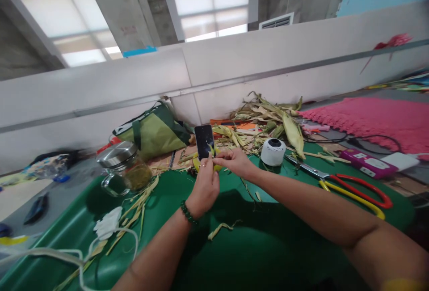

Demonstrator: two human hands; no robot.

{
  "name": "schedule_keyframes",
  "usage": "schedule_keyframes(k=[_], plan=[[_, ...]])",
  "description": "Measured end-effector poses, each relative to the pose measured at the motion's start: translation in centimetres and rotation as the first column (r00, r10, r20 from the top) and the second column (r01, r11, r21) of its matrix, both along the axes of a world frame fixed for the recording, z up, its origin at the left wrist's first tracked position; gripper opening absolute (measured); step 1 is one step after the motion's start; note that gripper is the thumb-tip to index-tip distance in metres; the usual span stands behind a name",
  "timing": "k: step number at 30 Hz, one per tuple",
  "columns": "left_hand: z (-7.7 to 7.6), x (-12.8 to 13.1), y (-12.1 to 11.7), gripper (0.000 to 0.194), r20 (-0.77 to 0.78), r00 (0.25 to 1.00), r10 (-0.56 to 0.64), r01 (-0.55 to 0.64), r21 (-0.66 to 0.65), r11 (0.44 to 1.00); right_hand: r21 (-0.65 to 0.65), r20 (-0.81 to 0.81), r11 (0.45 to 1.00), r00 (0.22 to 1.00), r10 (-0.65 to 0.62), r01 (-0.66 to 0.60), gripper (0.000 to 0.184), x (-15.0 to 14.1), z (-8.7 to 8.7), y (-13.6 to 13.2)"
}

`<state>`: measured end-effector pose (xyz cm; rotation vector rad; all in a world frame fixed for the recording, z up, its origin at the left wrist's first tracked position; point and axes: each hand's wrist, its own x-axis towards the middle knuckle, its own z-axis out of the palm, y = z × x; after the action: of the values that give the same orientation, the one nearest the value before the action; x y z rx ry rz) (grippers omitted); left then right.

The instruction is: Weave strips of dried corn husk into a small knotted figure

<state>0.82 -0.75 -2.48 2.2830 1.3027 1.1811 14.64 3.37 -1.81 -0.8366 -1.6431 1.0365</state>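
Observation:
Close together over the green table cover (pixel 268 242), my two hands pinch a small pale-green strip of husk (pixel 212 150). My left hand (pixel 205 188), with a green bead bracelet on the wrist, grips it from below. From the right, the fingertips of my right hand (pixel 237 163) are closed at the same strip. Fingers partly hide the strip's lower end. Just behind the hands a dark-screened phone (pixel 204 141) stands tilted up, with a yellow object (pixel 195 162) at its foot, partly covered by my hands.
Dry corn husks (pixel 268 114) are heaped at the back. To the right are a white thread spool (pixel 273 152), large scissors (pixel 351 188), a purple power strip (pixel 367 163) and pink cloth (pixel 372 121). Leftward stand a lidded glass mug (pixel 125 170), a green bag (pixel 154 132) and a white cable (pixel 80 262).

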Motion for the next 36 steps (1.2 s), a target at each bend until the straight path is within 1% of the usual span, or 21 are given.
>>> schedule_keyframes(k=[3, 5, 8, 9, 11, 13, 14, 16, 17, 19, 21, 23, 24, 26, 28, 30, 32, 33, 34, 36], plan=[[0.7, -0.6, 0.0, 0.036, 0.015, 0.993, -0.121, 0.122, -0.083, 0.989, -0.047, 0.039, 0.995, 0.996, 0.085, -0.083, 0.031, 0.9, 0.9, 0.4], [1.5, -1.2, 0.1, 0.033, 0.043, 0.987, -0.157, 0.161, -0.12, 0.98, -0.071, 0.1, 0.99, 0.987, 0.129, -0.122, 0.032, 1.7, 1.6, 0.5], [2.6, -2.1, 0.5, 0.028, 0.0, 0.989, -0.15, 0.147, -0.174, 0.974, -0.174, 0.165, 0.963, 0.958, 0.236, -0.207, 0.031, 2.6, 2.3, 0.6], [2.9, -2.4, 0.6, 0.027, -0.006, 0.993, -0.121, 0.119, -0.172, 0.978, -0.21, 0.175, 0.952, 0.95, 0.259, -0.221, 0.031, 2.6, 2.3, 0.5], [3.1, -2.6, 0.8, 0.024, 0.026, 0.999, -0.044, 0.047, -0.123, 0.991, -0.259, 0.193, 0.938, 0.939, 0.283, -0.23, 0.031, 2.6, 2.2, 0.4], [3.0, -2.5, 0.9, 0.022, 0.122, 0.993, -0.009, 0.019, -0.084, 0.996, -0.291, 0.208, 0.927, 0.931, 0.301, -0.235, 0.032, 2.3, 1.9, 0.3], [2.8, -2.3, 1.0, 0.022, 0.186, 0.982, -0.019, 0.038, -0.1, 0.994, -0.303, 0.216, 0.921, 0.923, 0.318, -0.246, 0.033, 2.1, 1.6, 0.2], [2.3, -1.7, 1.0, 0.025, 0.349, 0.936, -0.042, 0.121, -0.206, 0.971, -0.305, 0.231, 0.914, 0.911, 0.343, -0.267, 0.035, 1.7, 1.0, 0.2], [2.0, -1.4, 1.0, 0.026, 0.433, 0.901, -0.038, 0.167, -0.266, 0.949, -0.295, 0.24, 0.916, 0.907, 0.345, -0.27, 0.037, 1.6, 0.7, 0.3], [1.3, -0.8, 1.2, 0.027, 0.552, 0.834, -0.009, 0.238, -0.345, 0.908, -0.269, 0.26, 0.926, 0.906, 0.335, -0.265, 0.04, 1.5, 0.2, 0.6], [0.6, -0.4, 1.4, 0.028, 0.607, 0.795, 0.022, 0.279, -0.397, 0.875, -0.255, 0.305, 0.936, 0.898, 0.317, -0.243, 0.039, 1.6, -0.1, 1.1], [-0.1, -0.3, 1.8, 0.03, 0.606, 0.794, 0.051, 0.291, -0.452, 0.843, -0.249, 0.417, 0.942, 0.853, 0.314, -0.224, 0.035, 2.0, 0.0, 1.5], [-0.4, -0.3, 2.0, 0.03, 0.589, 0.806, 0.065, 0.282, -0.477, 0.832, -0.237, 0.497, 0.946, 0.809, 0.314, -0.221, 0.031, 2.3, 0.3, 1.6], [-1.0, -0.3, 2.4, 0.026, 0.522, 0.85, 0.075, 0.24, -0.509, 0.826, -0.164, 0.669, 0.961, 0.69, 0.274, -0.222, 0.018, 3.0, 1.0, 1.7], [-1.5, -0.3, 2.6, 0.019, 0.445, 0.893, 0.066, 0.2, -0.524, 0.828, -0.032, 0.798, 0.975, 0.582, 0.157, -0.219, 0.01, 3.6, 1.9, 1.4], [-2.0, -0.1, 2.6, 0.017, 0.379, 0.924, 0.047, 0.175, -0.529, 0.831, 0.068, 0.854, 0.968, 0.515, 0.068, -0.241, 0.012, 3.9, 2.6, 0.8], [-2.2, 0.2, 2.5, 0.014, 0.324, 0.946, 0.021, 0.16, -0.523, 0.837, 0.118, 0.869, 0.948, 0.493, 0.046, -0.296, 0.015, 3.8, 3.1, 0.2], [-2.3, 0.3, 2.5, 0.012, 0.3, 0.954, 0.002, 0.16, -0.514, 0.843, 0.142, 0.867, 0.936, 0.497, 0.04, -0.323, 0.016, 3.6, 3.2, -0.1], [-2.3, 0.4, 2.4, 0.011, 0.28, 0.96, -0.021, 0.165, -0.504, 0.848, 0.177, 0.858, 0.924, 0.513, 0.023, -0.338, 0.016, 3.5, 3.2, -0.2], [-2.1, 0.5, 2.2, 0.012, 0.271, 0.961, -0.053, 0.189, -0.506, 0.841, 0.297, 0.813, 0.908, 0.577, -0.078, -0.296, 0.018, 3.3, 3.1, -0.2]])
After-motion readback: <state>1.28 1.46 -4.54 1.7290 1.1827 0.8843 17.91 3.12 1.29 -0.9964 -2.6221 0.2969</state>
